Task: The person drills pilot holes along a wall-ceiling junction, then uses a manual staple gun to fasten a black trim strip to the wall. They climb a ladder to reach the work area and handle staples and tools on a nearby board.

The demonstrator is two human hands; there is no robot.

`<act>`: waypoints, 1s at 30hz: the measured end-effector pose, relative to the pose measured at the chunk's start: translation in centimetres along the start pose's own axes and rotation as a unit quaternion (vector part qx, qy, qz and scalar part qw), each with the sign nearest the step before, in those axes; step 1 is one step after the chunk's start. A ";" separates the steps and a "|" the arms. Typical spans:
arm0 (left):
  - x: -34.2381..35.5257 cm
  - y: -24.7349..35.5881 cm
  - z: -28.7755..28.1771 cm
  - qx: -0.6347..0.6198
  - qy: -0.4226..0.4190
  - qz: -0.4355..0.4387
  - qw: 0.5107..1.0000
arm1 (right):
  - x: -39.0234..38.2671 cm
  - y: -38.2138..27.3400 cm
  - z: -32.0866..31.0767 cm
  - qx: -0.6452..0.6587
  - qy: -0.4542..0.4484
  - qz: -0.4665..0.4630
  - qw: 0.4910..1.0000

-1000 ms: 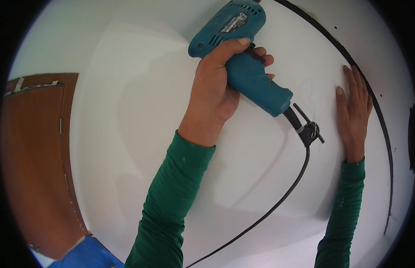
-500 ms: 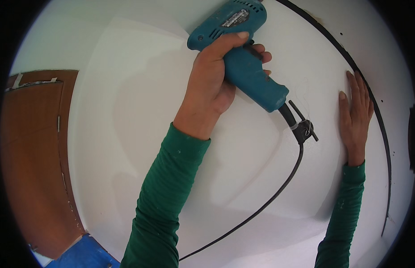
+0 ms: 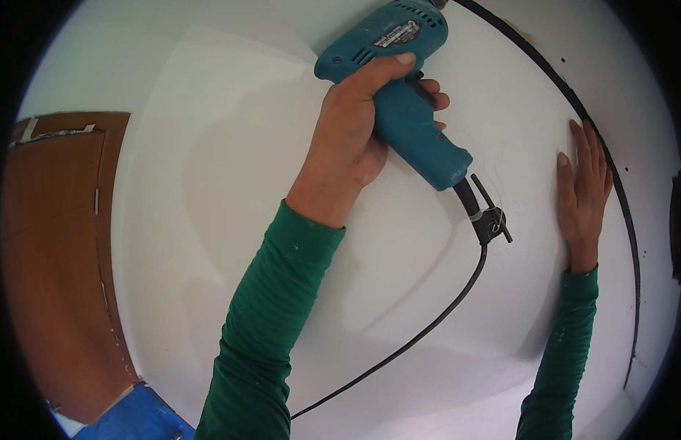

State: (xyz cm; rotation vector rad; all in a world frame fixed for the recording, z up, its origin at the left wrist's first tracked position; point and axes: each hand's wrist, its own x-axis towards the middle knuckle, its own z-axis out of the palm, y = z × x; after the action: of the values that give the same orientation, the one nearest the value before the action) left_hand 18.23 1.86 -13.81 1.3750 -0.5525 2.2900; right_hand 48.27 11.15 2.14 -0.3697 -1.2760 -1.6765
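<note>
My left hand (image 3: 348, 125) is wrapped round the handle of a teal power drill (image 3: 421, 136), its thumb lying along the body and its fingertips showing by the trigger. The drill's nose end runs up to the upper edge of the picture, where its tip is cut off. A chuck key (image 3: 492, 213) is fastened to the black power cord (image 3: 436, 315) below the handle. Flat on the white wall (image 3: 245, 147) at the right lies my right hand (image 3: 588, 198), fingers stretched. Its fingertips touch or lie right beside a long black strip or cable (image 3: 546, 66).
A brown wooden door (image 3: 58, 271) in its frame stands at the left. Blue material (image 3: 138, 418) shows low on the left. Small dark holes (image 3: 626, 169) mark the wall to the right of the black strip, and a dark object (image 3: 679, 227) sits at the far right rim.
The drill has shifted slightly right at its body, and its handle end and chuck key have swung slightly down and left. My right hand stays in nearly the same place.
</note>
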 end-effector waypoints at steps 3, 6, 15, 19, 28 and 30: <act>0.0 0.0 0.0 0.012 -0.006 0.001 1.000 | 0.0 0.1 0.1 -0.002 0.004 -0.004 1.000; 0.1 -0.2 0.1 0.027 -0.006 0.004 1.000 | 0.0 0.2 0.1 -0.004 0.005 -0.007 1.000; 0.0 -0.6 0.3 0.037 -0.002 0.019 0.999 | -0.1 0.4 0.2 0.000 0.012 -0.004 1.000; 0.2 -0.4 0.4 0.018 -0.001 0.020 1.000 | -0.1 0.1 0.0 0.009 0.008 0.003 1.000; 0.4 0.1 0.1 0.058 -0.012 0.008 0.998 | -0.2 0.4 0.3 0.001 0.004 0.004 1.000; 0.5 -0.3 0.3 0.059 -0.017 0.008 0.998 | -0.3 0.8 0.6 0.004 0.003 0.013 1.000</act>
State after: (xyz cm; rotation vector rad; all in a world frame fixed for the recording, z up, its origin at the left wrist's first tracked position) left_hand 18.37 2.02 -13.15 1.4714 -0.4462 2.3487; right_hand 48.89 11.79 2.63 -0.3741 -1.2683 -1.6488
